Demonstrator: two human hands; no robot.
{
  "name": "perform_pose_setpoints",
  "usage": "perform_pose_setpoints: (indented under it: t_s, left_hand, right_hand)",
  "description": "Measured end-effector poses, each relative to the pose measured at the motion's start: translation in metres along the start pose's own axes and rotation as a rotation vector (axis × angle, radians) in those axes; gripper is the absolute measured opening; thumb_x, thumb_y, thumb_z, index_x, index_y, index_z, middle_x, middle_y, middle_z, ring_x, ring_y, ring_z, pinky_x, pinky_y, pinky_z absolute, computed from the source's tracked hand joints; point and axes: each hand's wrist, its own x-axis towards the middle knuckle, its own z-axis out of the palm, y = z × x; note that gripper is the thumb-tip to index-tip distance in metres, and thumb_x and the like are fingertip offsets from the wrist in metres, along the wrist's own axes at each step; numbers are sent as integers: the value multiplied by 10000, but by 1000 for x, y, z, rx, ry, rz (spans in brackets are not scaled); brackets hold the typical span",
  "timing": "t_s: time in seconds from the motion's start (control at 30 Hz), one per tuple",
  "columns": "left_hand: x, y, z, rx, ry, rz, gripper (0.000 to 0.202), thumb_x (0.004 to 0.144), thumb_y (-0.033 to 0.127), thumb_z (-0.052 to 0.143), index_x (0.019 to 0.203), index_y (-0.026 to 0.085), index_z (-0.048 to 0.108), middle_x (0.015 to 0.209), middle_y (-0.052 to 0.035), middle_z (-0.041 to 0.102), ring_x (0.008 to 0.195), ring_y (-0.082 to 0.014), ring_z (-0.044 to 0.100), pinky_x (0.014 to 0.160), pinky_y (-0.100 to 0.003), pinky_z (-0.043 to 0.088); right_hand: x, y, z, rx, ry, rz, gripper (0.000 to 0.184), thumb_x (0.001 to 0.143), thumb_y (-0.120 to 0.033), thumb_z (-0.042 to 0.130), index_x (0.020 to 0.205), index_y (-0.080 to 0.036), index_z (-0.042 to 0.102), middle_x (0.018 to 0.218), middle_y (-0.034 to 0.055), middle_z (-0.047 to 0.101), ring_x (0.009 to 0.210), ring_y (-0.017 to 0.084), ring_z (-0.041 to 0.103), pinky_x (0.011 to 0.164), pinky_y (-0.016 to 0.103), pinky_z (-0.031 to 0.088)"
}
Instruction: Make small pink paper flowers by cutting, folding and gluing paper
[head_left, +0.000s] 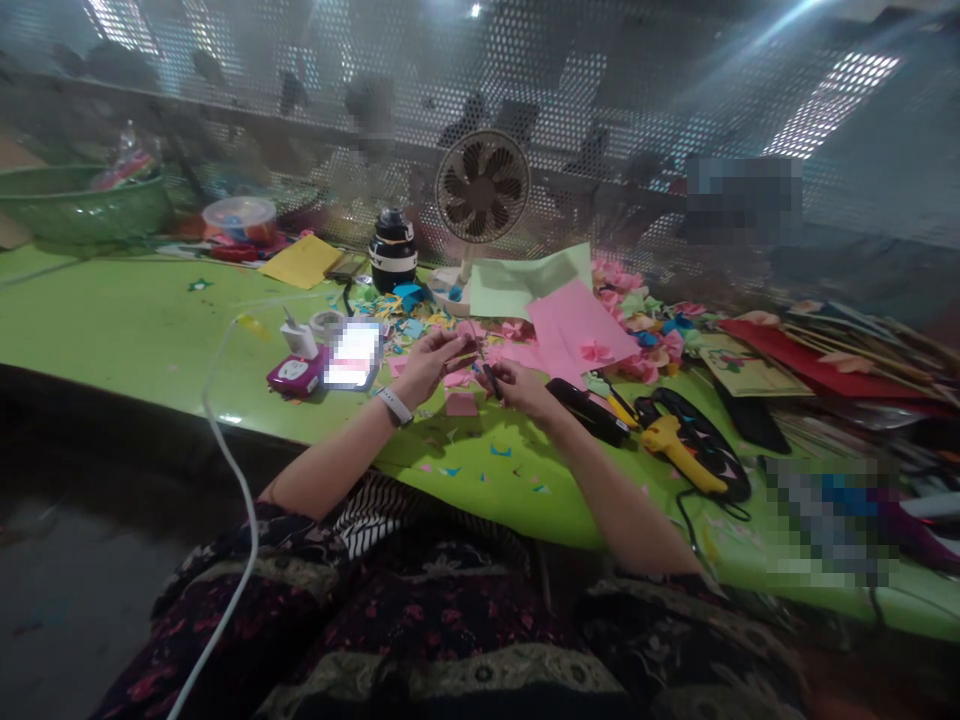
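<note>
Over the green tabletop my two hands are close together. My right hand (519,388) is closed on a pair of dark-handled scissors (491,381), with the blades pointing up and away from me. A wristband circles the wrist of my left hand (429,366), whose fingers are pinched on a small piece of pink paper (470,328) beside the blades. Below the hands a pink paper square (460,402) lies on the table. Larger sheets, one pink (581,325) and one pale green (525,283), rest just beyond.
A lit phone (354,355), a purple box (298,374) and a white charger (298,338) sit left. A fan (482,186) and black bottle (393,252) stand behind. Rightward are a black case (587,410), a yellow glue gun (682,455) and pink paper flowers (660,355). A white cable (238,470) hangs left.
</note>
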Motion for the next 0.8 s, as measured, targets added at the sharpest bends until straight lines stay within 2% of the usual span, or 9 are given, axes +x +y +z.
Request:
perform_pose_setpoints:
  t_s: [0.2,0.53,0.8]
  left_hand:
    - [-2,0,1,3,-6,-8,212,758,212,856,780,152,653,827,-26,755,849,-165,743,954,-381,575]
    - [-1,-1,-1,-4,-4,-20,222,760,206,857,780,149,643,838,-38,757,877,-177,748,950,-373,564]
    - [0,-1,-1,-23,-9,-23,191,775,195,841,787,150,656,841,-37,760,865,-171,747,917,-354,576]
  right_hand:
    - [2,5,-1,-19,18,-12,631,632,-790,733,811,-216,542,698,-10,599,583,122,480,510,260,319]
    - [2,3,0,-22,30,-16,650,612,-819,704,785,-222,514,691,-7,591,627,146,514,559,272,321]
    - [3,3,3,-17,81,-22,681,581,-860,692,735,-225,498,631,-31,570,580,124,474,556,267,306]
